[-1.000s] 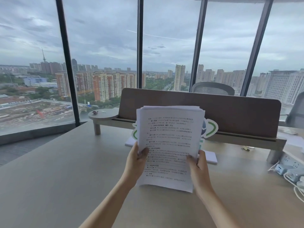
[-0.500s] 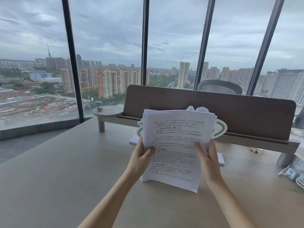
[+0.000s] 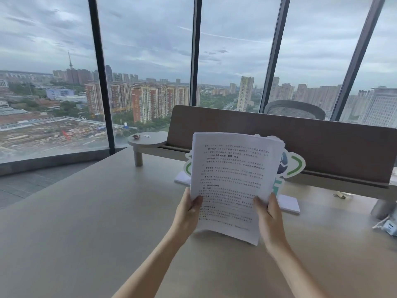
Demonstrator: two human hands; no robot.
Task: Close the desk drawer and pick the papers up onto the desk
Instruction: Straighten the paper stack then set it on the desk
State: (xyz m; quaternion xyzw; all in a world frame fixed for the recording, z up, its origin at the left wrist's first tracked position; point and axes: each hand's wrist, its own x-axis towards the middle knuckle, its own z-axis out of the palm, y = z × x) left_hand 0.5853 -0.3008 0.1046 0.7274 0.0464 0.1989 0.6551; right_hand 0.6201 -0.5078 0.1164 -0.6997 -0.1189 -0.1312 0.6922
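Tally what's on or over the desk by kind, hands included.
Hands: 2, left hand and right hand
Paper stack, held upright by both: 1
Green-and-white cutout sign: 1
White pad: 1
Total: 5

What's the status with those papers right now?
Left hand and right hand grip papers upright over desk. Drawer not in view. Nothing blocking.
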